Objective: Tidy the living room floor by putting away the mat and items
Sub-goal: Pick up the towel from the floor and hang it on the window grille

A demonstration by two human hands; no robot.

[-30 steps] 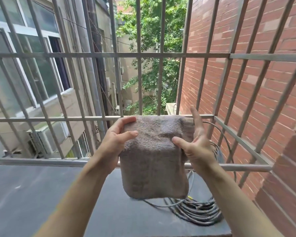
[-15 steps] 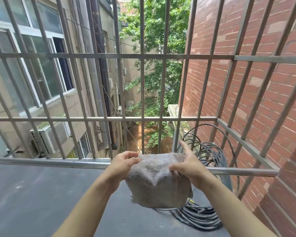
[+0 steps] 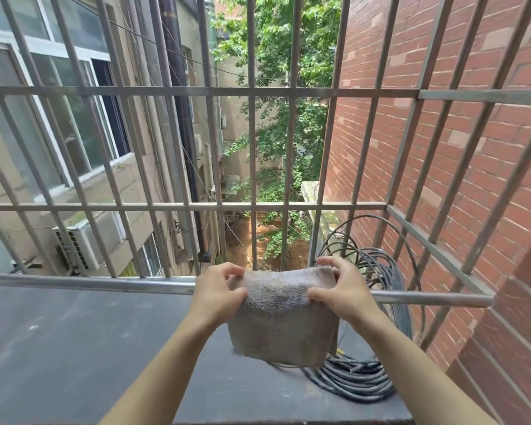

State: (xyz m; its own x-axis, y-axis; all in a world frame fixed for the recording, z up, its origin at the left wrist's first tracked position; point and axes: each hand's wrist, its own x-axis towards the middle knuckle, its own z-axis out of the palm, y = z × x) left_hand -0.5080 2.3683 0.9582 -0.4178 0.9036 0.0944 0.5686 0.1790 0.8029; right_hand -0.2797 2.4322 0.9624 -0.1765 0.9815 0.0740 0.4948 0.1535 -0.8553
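The mat (image 3: 284,323), pinched by the left hand (image 3: 216,297) and right hand (image 3: 342,297), seems draped over the far rail (image 3: 105,284); loosened, it could be dropped outside.

Grey metal window bars (image 3: 135,91) cage us in, upright and crosswise, the lowest rail running out to either side of the hands. Under the left hand (image 3: 216,294) and away to its left lies a dark flat ledge (image 3: 59,348). Just right of the right hand (image 3: 342,294) a coil of dark cable (image 3: 365,378) leans against the bars, and beyond it rises a red brick wall (image 3: 482,185). Far past the left hand stands a beige building (image 3: 129,185) with windows (image 3: 74,118) and an air-conditioner unit (image 3: 83,243). Straight ahead, green trees (image 3: 273,50) in daylight.
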